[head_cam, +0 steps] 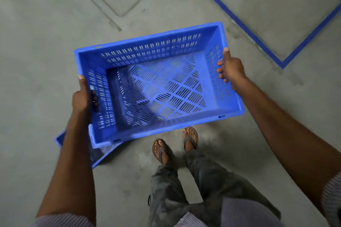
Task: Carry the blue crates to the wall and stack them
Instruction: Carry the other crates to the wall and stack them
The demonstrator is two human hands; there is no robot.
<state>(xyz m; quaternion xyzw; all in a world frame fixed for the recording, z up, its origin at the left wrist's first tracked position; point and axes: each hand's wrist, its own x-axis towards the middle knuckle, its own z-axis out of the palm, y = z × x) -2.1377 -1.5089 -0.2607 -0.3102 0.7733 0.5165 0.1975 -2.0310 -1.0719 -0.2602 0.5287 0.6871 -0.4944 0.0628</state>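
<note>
Blue crate point(158, 86) is held empty above the concrete floor point(36, 42), carried by its two short ends. The left hand point(83, 97) grips the left end wall, thumb on the rim and fingers curled inside. The right hand point(231, 68) grips the right end the same way. A second blue crate point(99, 155) lies on the floor, partly hidden under the first crate's near-left corner.

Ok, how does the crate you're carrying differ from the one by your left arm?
The carried crate is off the floor, gripped at its short ends by the left hand and right hand; the second crate sits on the floor, untouched. The carried crate shows fully and is empty; the second crate is mostly hidden under it and the left arm, so its contents cannot be told. Both are blue with slotted walls.
</note>
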